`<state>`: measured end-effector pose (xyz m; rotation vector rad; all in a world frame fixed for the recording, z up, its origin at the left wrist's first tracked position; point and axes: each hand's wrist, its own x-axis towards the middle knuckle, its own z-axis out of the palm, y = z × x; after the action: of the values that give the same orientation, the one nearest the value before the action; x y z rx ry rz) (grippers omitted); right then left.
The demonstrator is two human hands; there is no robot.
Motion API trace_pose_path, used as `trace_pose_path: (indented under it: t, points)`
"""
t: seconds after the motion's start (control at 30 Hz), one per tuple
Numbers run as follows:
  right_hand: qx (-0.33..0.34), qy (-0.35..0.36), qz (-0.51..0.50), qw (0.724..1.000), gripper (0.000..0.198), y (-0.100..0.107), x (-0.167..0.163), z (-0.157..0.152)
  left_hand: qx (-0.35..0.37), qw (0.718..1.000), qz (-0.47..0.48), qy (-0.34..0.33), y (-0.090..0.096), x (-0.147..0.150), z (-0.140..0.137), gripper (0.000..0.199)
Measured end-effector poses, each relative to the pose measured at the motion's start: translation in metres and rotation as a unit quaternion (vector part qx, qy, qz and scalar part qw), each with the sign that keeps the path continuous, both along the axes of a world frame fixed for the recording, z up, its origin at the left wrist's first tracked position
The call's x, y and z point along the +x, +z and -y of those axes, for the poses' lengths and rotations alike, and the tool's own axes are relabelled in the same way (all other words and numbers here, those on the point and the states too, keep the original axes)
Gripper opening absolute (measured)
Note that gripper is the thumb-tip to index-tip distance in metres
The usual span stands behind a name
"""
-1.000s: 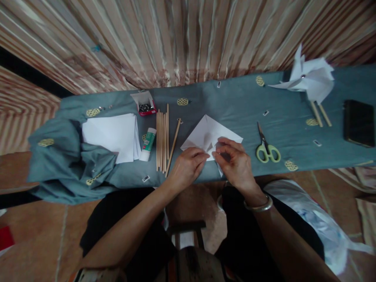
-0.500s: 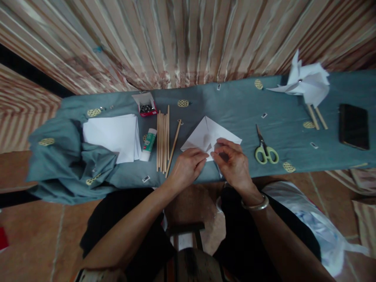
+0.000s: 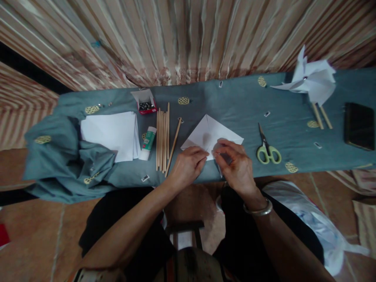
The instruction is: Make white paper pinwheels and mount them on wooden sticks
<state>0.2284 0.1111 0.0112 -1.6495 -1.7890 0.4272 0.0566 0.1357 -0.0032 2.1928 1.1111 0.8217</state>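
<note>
A creased white sheet of paper [image 3: 209, 130] lies with one corner pointing away from me, on the grey-green cloth. My left hand [image 3: 190, 163] is closed on its near left part, thumb and fingers pressed together at the paper. At its near right part, my right hand [image 3: 235, 162] pinches the paper between thumb and forefinger, the other fingers curled above. The hands cover the sheet's near corner, and a narrow strip hangs below the right hand. Left of the sheet lies a single wooden stick [image 3: 173, 147]; green-handled scissors [image 3: 266, 149] lie to the right.
A bundle of wooden sticks [image 3: 162, 141], a glue stick [image 3: 148, 143], an opened small box of metal pieces [image 3: 146, 106] and a stack of white paper [image 3: 110, 131] sit at left. At right are a paper pinwheel [image 3: 314, 80] on sticks and a black phone [image 3: 358, 126].
My right hand has shifted slightly to the right, its fingers still at the paper. The left hand stays almost in place. The whole view has shifted a little.
</note>
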Motion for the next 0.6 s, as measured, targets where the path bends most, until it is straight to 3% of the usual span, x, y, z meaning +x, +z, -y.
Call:
trace_pose_path:
  t: [0.27, 0.6]
  points:
    - [0.005, 0.010, 0.017, 1.000, 0.017, -0.0018, 0.0013, 0.0024, -0.005, 1.000, -0.021, -0.004, -0.0006, 0.0002, -0.0021, 0.020]
    - [0.031, 0.079, 0.092, 0.992, 0.046, -0.0068, 0.0004, 0.0061, -0.007, 1.000, -0.025, -0.002, 0.0001, 0.0009, -0.0015, 0.020]
